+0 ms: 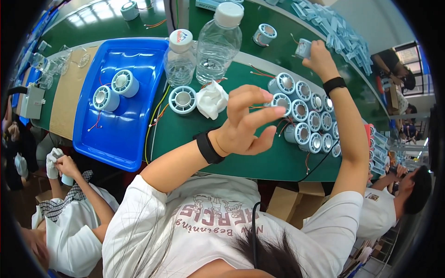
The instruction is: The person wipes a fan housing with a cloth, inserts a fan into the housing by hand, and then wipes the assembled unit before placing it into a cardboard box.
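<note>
My right hand point(321, 60) reaches far out over the green bench, closed on a light-blue cylindrical motor unit point(303, 47) with thin wires trailing from it. My left hand point(250, 123) hovers in front of my chest, fingers curled but apart, with nothing between them. Its fingertips overlap the edge of a tight group of similar motor units point(314, 121), each with a slotted rim and silver disc; I cannot tell whether they touch. To the left of that hand, one more unit point(182, 99) stands beside a crumpled white tissue point(212, 99).
Two clear bottles point(219, 44) stand behind the tissue. A blue tray point(125, 157) at left holds two units. Another unit point(265, 34) stands at the back, near heaped light-blue strips point(336, 30). Co-workers sit at left point(79, 217) and right point(382, 208).
</note>
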### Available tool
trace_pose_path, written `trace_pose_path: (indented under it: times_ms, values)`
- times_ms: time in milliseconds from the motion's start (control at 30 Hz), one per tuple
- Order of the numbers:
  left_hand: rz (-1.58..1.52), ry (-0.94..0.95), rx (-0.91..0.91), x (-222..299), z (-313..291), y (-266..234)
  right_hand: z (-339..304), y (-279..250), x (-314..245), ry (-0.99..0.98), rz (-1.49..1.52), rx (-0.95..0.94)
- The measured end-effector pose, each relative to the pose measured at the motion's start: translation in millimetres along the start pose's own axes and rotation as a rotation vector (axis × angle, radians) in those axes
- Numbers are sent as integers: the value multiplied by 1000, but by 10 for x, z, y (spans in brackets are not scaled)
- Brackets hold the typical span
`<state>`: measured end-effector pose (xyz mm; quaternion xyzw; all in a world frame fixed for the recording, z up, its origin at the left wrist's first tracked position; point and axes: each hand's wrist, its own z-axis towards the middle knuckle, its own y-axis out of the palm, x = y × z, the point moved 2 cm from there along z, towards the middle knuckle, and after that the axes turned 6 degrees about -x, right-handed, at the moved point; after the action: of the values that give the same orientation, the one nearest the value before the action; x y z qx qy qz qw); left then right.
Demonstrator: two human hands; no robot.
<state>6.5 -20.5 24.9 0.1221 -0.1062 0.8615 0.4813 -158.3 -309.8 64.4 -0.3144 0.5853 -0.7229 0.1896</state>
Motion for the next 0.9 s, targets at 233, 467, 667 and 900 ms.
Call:
trace_pose_path:
  times_ms: [233,467,667,900]
  values:
    - [-62,-289,-123,-24,35,99,-1085,-982,-601,-119,797,133]
    - [-360,-276,-306,12,91,118,-1985,-945,-1203,-193,1712,-58]
    - [-304,-56,-418,44,41,102,-2367,-949,-1203,4,1120,-148]
    - [-382,-54,-361,128,83,164,-2636,-1231,-1478,235,887,144]
